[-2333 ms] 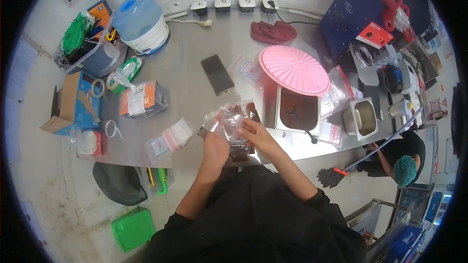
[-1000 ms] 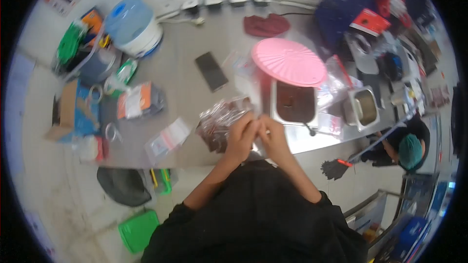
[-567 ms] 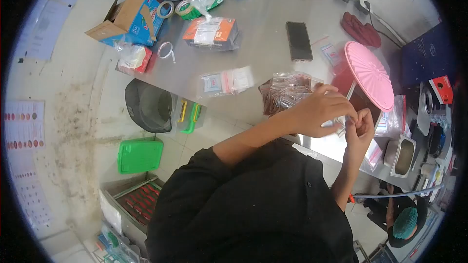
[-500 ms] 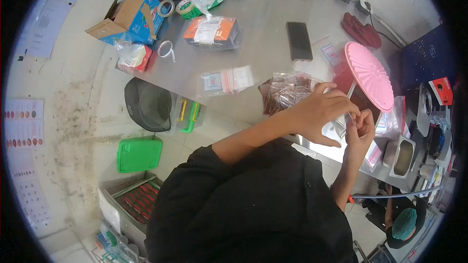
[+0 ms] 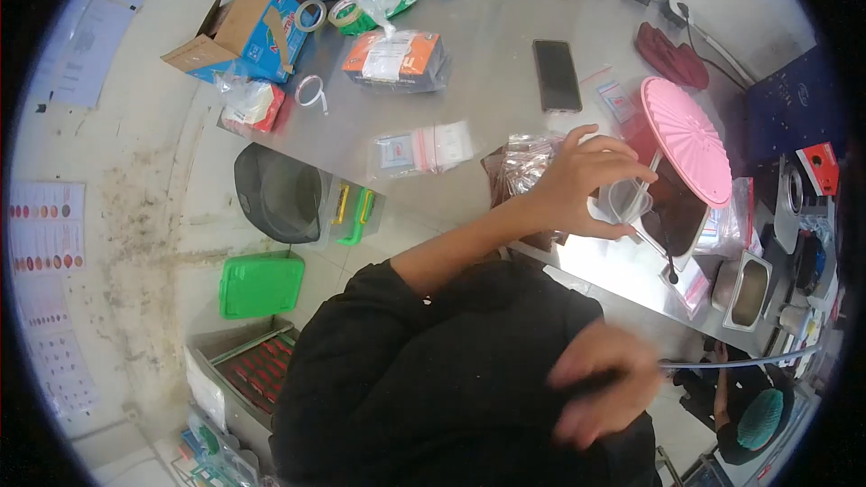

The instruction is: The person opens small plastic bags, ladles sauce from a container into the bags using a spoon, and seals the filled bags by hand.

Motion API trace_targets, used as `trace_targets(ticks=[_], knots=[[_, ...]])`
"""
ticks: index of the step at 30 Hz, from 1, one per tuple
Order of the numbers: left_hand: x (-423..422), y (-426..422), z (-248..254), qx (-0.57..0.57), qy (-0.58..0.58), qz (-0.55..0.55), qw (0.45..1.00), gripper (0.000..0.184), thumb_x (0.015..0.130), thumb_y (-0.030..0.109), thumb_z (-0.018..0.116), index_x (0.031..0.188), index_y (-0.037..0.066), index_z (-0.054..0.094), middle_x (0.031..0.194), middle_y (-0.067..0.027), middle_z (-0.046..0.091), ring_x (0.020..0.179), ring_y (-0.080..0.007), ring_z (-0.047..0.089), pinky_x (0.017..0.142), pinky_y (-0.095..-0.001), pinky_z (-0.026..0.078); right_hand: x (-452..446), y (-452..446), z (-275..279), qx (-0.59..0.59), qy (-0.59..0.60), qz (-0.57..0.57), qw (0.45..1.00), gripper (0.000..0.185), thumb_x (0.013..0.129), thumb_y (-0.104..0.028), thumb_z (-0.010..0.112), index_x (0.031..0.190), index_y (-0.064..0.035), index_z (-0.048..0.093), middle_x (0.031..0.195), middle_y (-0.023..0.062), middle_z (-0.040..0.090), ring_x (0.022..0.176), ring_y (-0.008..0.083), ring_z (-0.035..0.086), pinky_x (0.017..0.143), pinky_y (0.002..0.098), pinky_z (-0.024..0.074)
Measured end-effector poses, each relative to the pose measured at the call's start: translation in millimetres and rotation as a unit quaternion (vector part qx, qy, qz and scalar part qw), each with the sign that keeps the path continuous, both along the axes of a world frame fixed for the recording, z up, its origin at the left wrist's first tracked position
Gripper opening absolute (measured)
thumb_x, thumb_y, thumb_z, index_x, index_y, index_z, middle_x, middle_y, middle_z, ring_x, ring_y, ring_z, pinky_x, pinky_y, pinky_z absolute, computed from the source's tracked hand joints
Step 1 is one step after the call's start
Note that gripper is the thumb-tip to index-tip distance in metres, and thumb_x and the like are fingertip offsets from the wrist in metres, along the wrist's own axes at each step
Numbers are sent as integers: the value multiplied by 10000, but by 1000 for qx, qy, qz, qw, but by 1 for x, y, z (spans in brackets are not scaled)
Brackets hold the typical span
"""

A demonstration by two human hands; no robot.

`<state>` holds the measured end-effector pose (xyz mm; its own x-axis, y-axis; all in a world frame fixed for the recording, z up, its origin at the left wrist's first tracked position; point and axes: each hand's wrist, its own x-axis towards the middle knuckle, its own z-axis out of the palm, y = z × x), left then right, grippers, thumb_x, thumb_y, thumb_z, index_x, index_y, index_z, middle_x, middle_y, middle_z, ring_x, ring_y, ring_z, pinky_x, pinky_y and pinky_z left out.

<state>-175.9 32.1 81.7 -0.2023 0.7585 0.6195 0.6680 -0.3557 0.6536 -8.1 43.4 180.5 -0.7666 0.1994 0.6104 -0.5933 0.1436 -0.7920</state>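
Note:
My left hand [image 5: 586,179] pinches a small clear plastic bag [image 5: 627,202] above the steel table, beside the open side of a metal container [image 5: 681,212]. A pink ribbed lid [image 5: 687,142] is tilted over that container, which has something dark inside. Just below the bag, a thin metal stick [image 5: 651,242] with a dark end crosses the container's near edge. Under and left of the same hand is a pile of filled, shiny small packets [image 5: 525,162]. My right hand [image 5: 613,383], smeared by motion, is in front of my chest, away from the table; its fingers are unclear.
A phone [image 5: 557,76], a bag of small sachets [image 5: 422,148] and an orange box [image 5: 394,59] lie on the table. Rolls of tape [image 5: 309,15] are near a blue carton [image 5: 262,32]. A steel pan [image 5: 747,290] stands right; a co-worker in a green hair net [image 5: 760,419] is beyond.
My right hand has left my left hand and swung down toward my chest. My left hand has shifted slightly left, and the clear bag in it now shows opened out.

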Motion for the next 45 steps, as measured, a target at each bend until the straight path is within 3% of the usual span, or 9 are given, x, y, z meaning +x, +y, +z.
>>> trace_targets(ticks=[3, 9, 17, 20, 22, 26, 38, 40, 45], knots=[[-2, 1, -2, -16, -6, -12, 1000, 550, 584, 312, 770, 1090, 179, 600, 1029, 26, 617, 1054, -182, 529, 1003, -484, 235, -25, 3, 11, 55, 107, 381, 917, 109, 831, -98, 611, 847, -7, 670, 906, 188, 591, 642, 226, 573, 560, 273, 488], [-2, -9, -1, -72, 0, -29, 997, 610, 576, 354, 763, 1133, 173, 591, 1062, -9, 612, 1077, -208, 520, 1022, -488, 217, 14, 22, -18, -246, 151, 319, 903, 244, 860, -158, 587, 776, 61, 653, 768, 201, 600, 616, 274, 558, 483, 326, 431], [-32, -16, 2, -134, 60, -24, 989, 699, 549, 358, 790, 1167, 120, 567, 1140, -63, 586, 1084, -259, 520, 994, -508, 252, 44, 49, -25, -135, -101, 256, 952, 232, 854, -217, 614, 808, 8, 648, 863, 137, 596, 653, 251, 570, 582, 364, 433], [-32, -25, 8, -164, 39, -3, 986, 742, 554, 332, 799, 1187, 80, 506, 1142, -62, 580, 1093, -272, 512, 1004, -521, 233, 88, 59, -48, -75, -134, -98, 983, 218, 768, -236, 694, 815, -26, 667, 847, 112, 597, 639, 205, 564, 582, 271, 439], [-30, -30, -9, -151, 1, 7, 988, 745, 556, 300, 807, 1181, 64, 479, 1135, -68, 573, 1089, -264, 511, 999, -498, 262, 100, 61, -82, -8, -249, -494, 833, 155, 724, -177, 617, 733, -22, 604, 695, 83, 593, 585, 181, 545, 530, 283, 411], [-13, -19, -15, -100, -217, 6, 971, 696, 569, 197, 815, 1136, 32, 446, 1096, -92, 552, 1070, -224, 505, 962, -399, 355, 86, 73, -128, 34, -471, -634, 613, 488, 727, -347, 696, 1031, -19, 499, 638, 94, 546, 570, 235, 551, 532, 336, 415], [13, 2, -27, -82, -166, -18, 983, 618, 550, 220, 814, 1069, 41, 532, 1058, -78, 579, 1003, -217, 527, 918, -353, 373, 47, 180, -160, -100, -326, -517, 785, 111, 847, -99, 592, 884, 5, 585, 801, 145, 620, 704, 221, 604, 645, 327, 463], [14, 1, -28, -77, -172, -14, 982, 619, 545, 246, 815, 1065, 49, 542, 1047, -75, 589, 991, -226, 533, 918, -360, 368, 62, 184, -145, 175, -323, -380, 849, 108, 842, -90, 585, 903, -3, 607, 873, 135, 609, 753, 261, 599, 660, 337, 463], [11, 4, -31, -75, -174, -11, 982, 626, 542, 309, 816, 1063, 67, 566, 1038, -70, 609, 983, -238, 543, 924, -380, 354, 73, 189, -142, 210, -310, -338, 863, 144, 837, -127, 594, 925, -17, 622, 889, 109, 609, 795, 272, 600, 682, 328, 469]])
